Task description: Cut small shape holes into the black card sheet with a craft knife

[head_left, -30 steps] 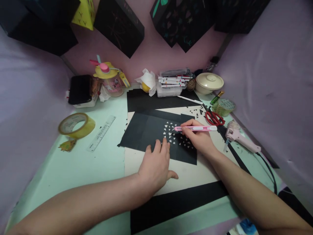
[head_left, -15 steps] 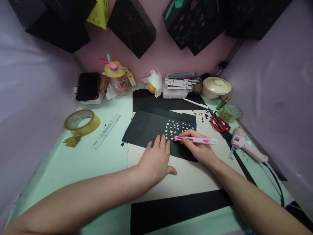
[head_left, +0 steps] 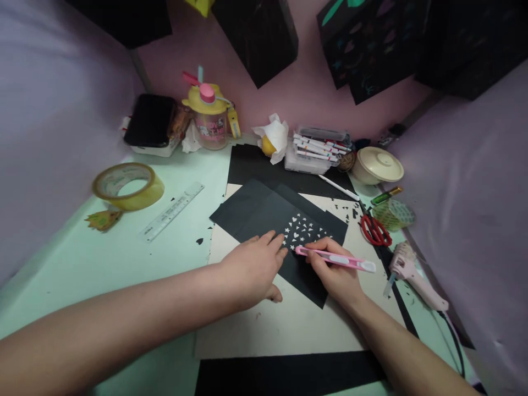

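Observation:
A sheet of black paper (head_left: pixel 251 212) lies tilted on a white board (head_left: pixel 243 341), with small stars, hearts and triangles cut through its right part. My left hand (head_left: pixel 256 269) rests flat on the paper's lower edge, fingers stretched out, just left of the cut-outs. In my right hand (head_left: pixel 336 275) is a pink craft knife (head_left: pixel 342 260), held like a pen. Its tip meets the paper by the lowest row of cut-outs; the blade is too small to make out. Another black sheet (head_left: pixel 336 223) shows partly from beneath.
To the left are a tape roll (head_left: pixel 154 190), a dry leaf (head_left: pixel 103 220) and a clear ruler (head_left: pixel 173 212). Red-handled scissors (head_left: pixel 376 231) and a glue gun (head_left: pixel 416 278) lie to the right. Behind stand a yellow-lidded bottle (head_left: pixel 210 124), a pen box (head_left: pixel 311 162) and a lidded bowl (head_left: pixel 379 165).
The black paper has turned clockwise under my hands, its right corner now nearer me. The camera view has shifted and tilted somewhat. Both hands keep their hold.

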Tool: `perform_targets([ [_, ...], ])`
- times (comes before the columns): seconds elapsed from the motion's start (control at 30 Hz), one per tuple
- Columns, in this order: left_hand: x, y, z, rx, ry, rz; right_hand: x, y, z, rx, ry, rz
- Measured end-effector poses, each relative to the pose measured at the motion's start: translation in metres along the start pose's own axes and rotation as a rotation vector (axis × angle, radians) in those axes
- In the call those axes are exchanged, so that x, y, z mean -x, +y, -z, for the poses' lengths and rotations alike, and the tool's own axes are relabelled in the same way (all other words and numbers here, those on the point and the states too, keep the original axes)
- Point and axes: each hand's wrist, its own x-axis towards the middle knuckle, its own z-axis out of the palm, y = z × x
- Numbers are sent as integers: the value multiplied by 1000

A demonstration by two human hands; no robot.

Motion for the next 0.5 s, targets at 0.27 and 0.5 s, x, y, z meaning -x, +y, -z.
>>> perform_targets([
  [0.27, -4, -23, -1, 124, 75, -102, 8, -5, -3, -15, 74, 157],
  [0.5, -6, -41, 3, 186, 90, -198, 6, -2, -4, 37, -1, -8],
])
